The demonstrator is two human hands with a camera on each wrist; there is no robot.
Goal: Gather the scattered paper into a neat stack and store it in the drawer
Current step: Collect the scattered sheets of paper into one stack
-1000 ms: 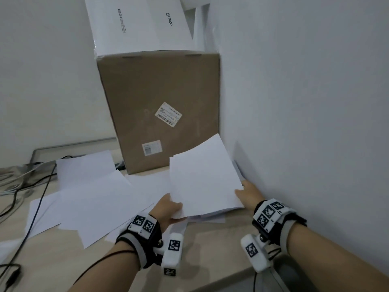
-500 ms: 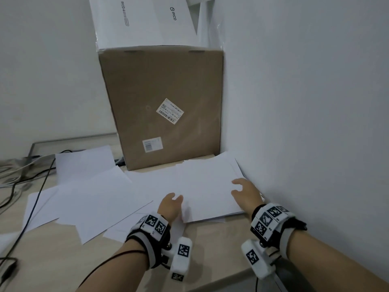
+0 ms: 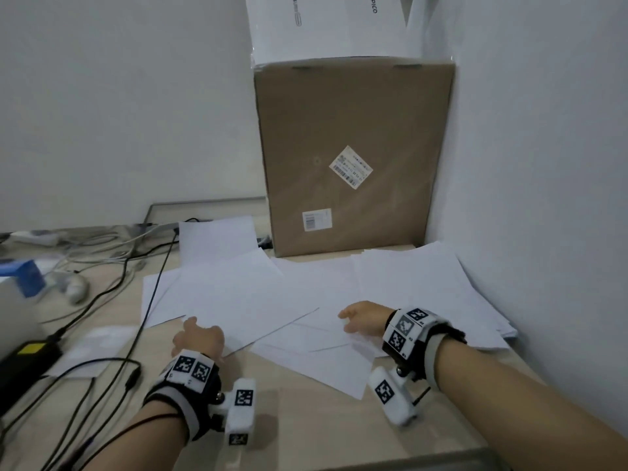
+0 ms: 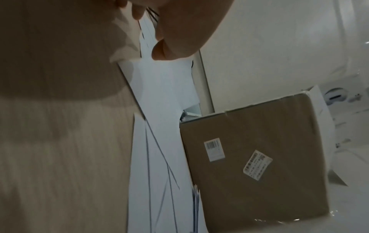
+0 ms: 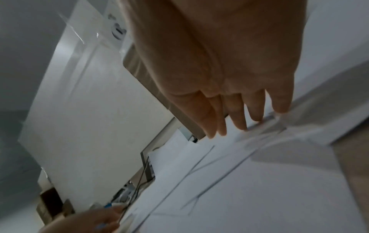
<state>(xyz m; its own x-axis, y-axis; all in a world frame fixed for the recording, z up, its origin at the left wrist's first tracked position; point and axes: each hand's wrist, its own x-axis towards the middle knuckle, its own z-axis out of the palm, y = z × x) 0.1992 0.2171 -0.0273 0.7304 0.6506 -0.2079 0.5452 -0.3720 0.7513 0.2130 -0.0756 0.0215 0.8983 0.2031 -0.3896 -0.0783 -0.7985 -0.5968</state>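
Observation:
Several white sheets (image 3: 238, 294) lie scattered and overlapping on the wooden desk (image 3: 306, 423). A gathered stack of paper (image 3: 424, 283) lies flat by the right wall. My left hand (image 3: 192, 329) is at the near-left corner of a big sheet. In the left wrist view its thumb and fingers (image 4: 159, 47) pinch the sheet's edge (image 4: 146, 31). My right hand (image 3: 350, 321) lies over the middle sheets with straight fingers (image 5: 239, 123) touching the paper, holding nothing. No drawer is in view.
A tall cardboard box (image 3: 353, 158) stands at the back against the right wall (image 3: 543, 164), with a white box (image 3: 326, 25) on top. Black cables (image 3: 153, 287), a power adapter (image 3: 27, 355) and a blue box (image 3: 23, 273) crowd the left side.
Both hands laid the held stack flat by the right wall and let go. They then moved left onto the loose sheets, and the view swung left.

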